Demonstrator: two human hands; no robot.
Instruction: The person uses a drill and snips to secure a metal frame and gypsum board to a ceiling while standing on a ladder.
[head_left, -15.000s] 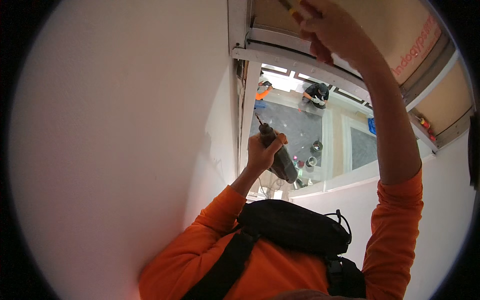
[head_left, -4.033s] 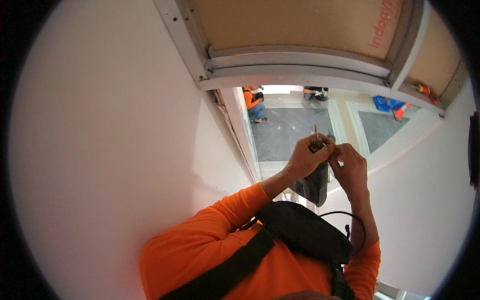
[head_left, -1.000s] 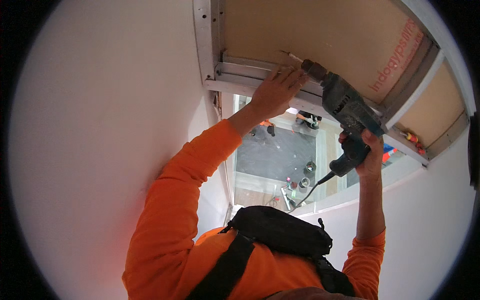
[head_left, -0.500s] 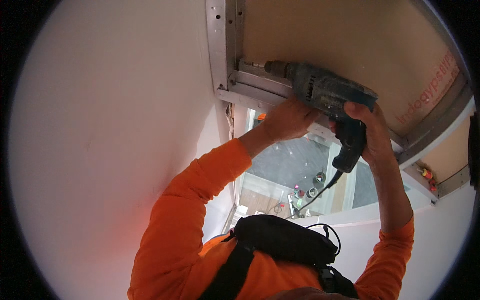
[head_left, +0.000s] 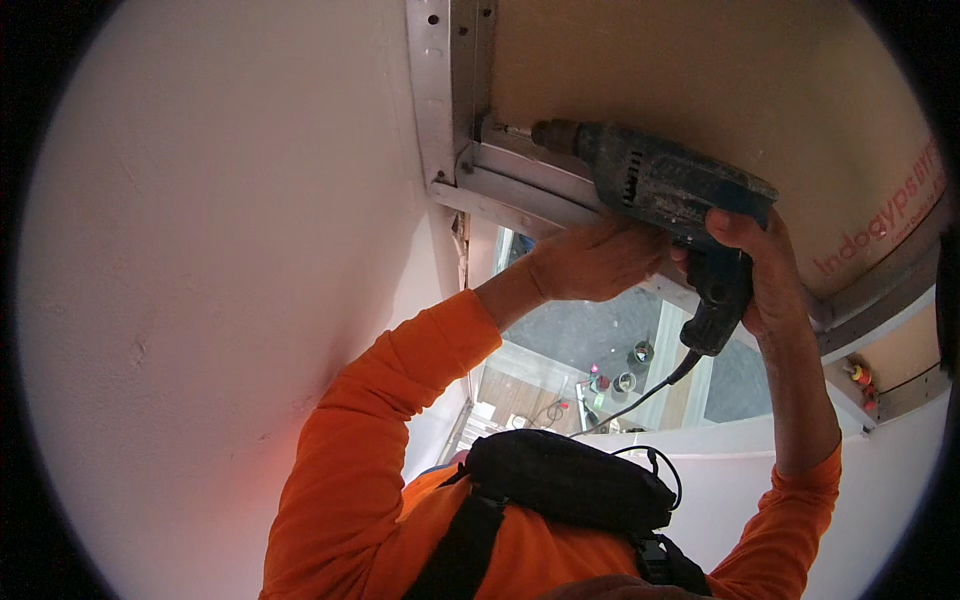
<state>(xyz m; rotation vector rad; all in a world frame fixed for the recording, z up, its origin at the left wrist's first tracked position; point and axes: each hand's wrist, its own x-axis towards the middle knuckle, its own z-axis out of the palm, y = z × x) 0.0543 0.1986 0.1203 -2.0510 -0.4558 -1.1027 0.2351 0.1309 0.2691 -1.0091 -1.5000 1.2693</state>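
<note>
A dusty dark blue corded power drill lies sideways before me, its bit pointing left at the corner of the metal framing. My right hand is wrapped round its pistol grip, thumb on the rear of the body. My left hand is beneath the drill body, against the metal channel, its fingers bent and their tips hidden behind the drill. Whether those fingers hold anything does not show. The bit's tip sits close to the upright metal stud.
A white wall rises on the left. Brown board backs the frame. Through the opening, far below, a floor holds buckets and tools. The drill's cord hangs down there. A red-and-yellow handled tool rests in a frame at right.
The drill's rear and my right hand have shifted slightly right and down in the picture. My left hand has slid right along the channel under the drill body.
</note>
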